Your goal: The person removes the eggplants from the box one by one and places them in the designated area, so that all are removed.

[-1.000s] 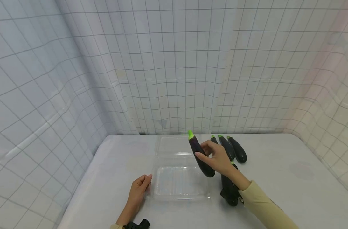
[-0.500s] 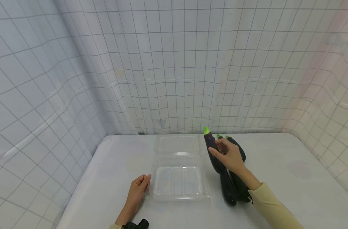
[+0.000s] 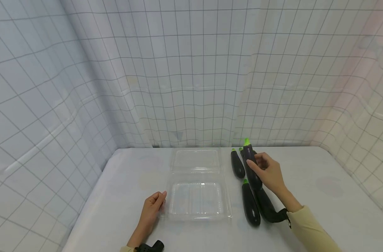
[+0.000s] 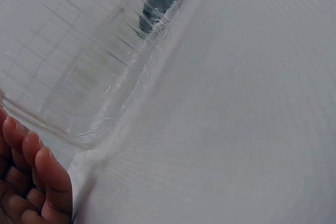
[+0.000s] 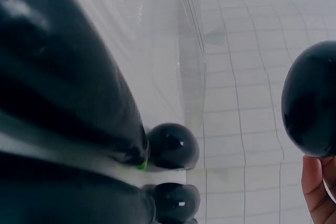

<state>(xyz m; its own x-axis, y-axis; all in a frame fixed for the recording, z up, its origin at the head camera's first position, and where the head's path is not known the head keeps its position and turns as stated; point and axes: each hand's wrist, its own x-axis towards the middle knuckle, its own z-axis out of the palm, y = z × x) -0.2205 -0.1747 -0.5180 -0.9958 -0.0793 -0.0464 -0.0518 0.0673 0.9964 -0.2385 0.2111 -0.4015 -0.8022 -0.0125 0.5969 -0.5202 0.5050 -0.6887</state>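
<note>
My right hand [image 3: 268, 173] pinches a dark eggplant [image 3: 252, 168] with a green stem, between thumb and fingers. It is held stem away from me, over other eggplants at the right. In the right wrist view, the rounded end of the held eggplant [image 5: 312, 98] shows above the fingertips. Beneath it, a front eggplant [image 3: 250, 206] lies on the table beside another one [image 3: 264, 202], partly covered by the wrist camera. My left hand [image 3: 152, 210] grips the left edge of an open clear plastic clamshell container [image 3: 196, 218]; the fingers [image 4: 51, 169] look curled by its rim.
A back eggplant [image 3: 237, 165] lies right of the container's lid [image 3: 196, 149]. More lie behind the held one, mostly hidden. The white table [image 3: 314, 182] ends at a grid-patterned curtain [image 3: 191, 87], which also hangs along both sides.
My right hand has carried the eggplant rightward, from beside the container to over the other eggplants. The back-left eggplant now shows fully. The left hand and container have stayed put.
</note>
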